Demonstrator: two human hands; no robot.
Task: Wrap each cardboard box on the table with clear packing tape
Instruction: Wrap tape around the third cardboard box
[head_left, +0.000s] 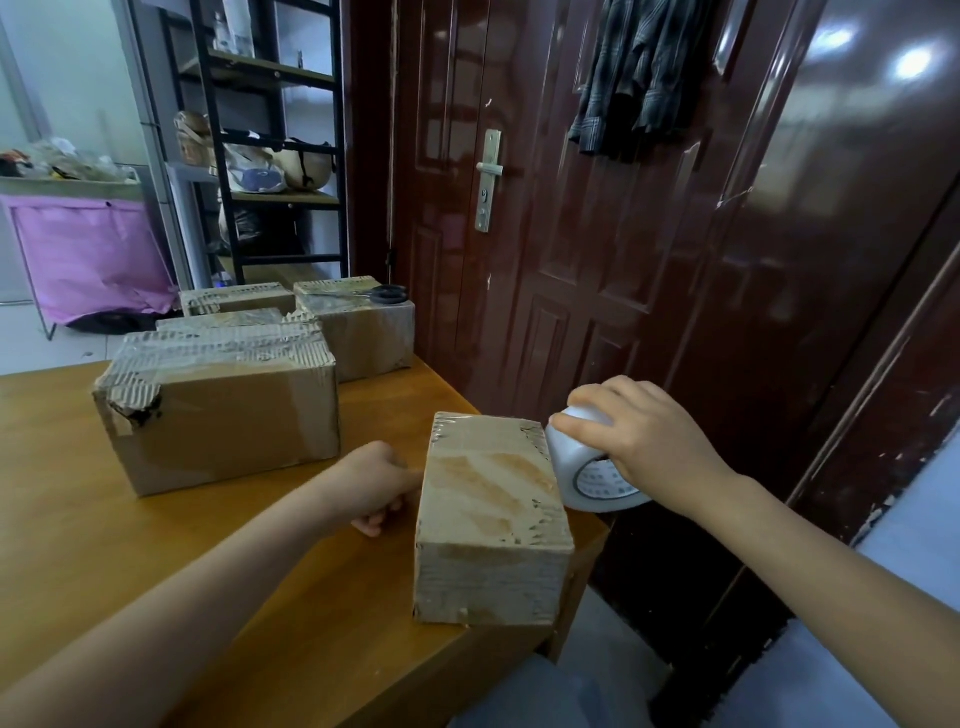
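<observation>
A small cardboard box stands near the front right corner of the wooden table; its far top edge shines with tape. My right hand grips a roll of clear packing tape held against the box's right side. On the left side of the box rests my left hand, fingers curled, bracing it. A larger taped box with a torn corner sits to the left. Behind it stand several more boxes.
Black-handled scissors lie on top of the far right box. A dark red door stands close behind the table's right edge. A black shelf rack and a pink cloth bin are at the back left.
</observation>
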